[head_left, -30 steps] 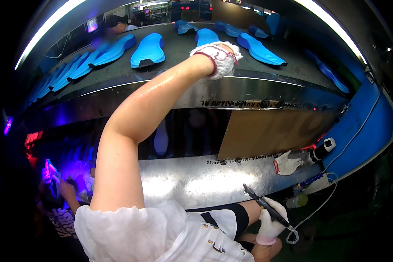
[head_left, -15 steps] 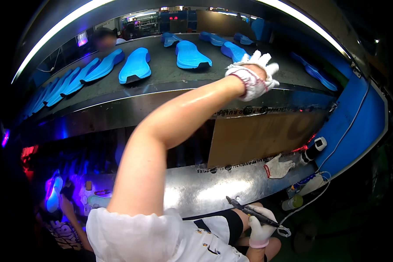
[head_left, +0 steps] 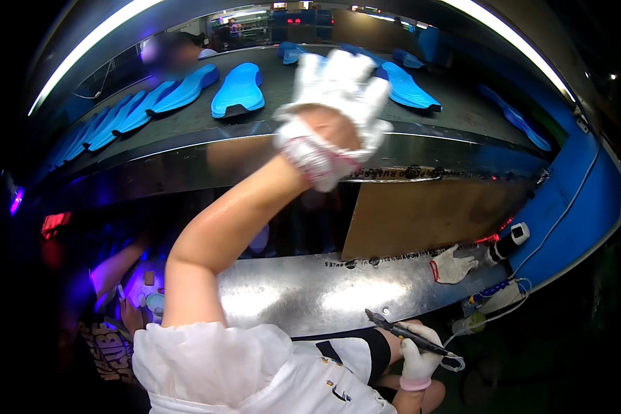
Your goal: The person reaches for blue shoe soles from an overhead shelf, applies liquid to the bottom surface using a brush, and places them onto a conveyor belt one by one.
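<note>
My left hand (head_left: pixel 334 114), in a white knit glove with the palm side cut away at the wrist, reaches over the belt's front edge. Its fingers look stretched apart, slightly smeared by motion, and they cover the spot where a blue shoe sole lay. Whether it touches that sole is hidden. On either side lie blue shoe soles, one to the left (head_left: pixel 238 90) and one to the right (head_left: pixel 408 86). Low at the right, my gloved right hand (head_left: pixel 421 357) is closed around a black pen-shaped tool (head_left: pixel 410 336) with a thin cable at its rear, above my lap.
More blue soles (head_left: pixel 148 107) line the dark belt (head_left: pixel 290 127) at the left. Below is a metal shelf (head_left: pixel 310 286) with a spare white glove (head_left: pixel 453 265). A cardboard sheet (head_left: pixel 421 221) stands behind it. At the lower left a co-worker's hand (head_left: pixel 132 314) is under violet light.
My left hand has moved left and nearer, from beside the right sole to over the middle one. The whole view has shifted slightly. My right hand keeps the black tool.
</note>
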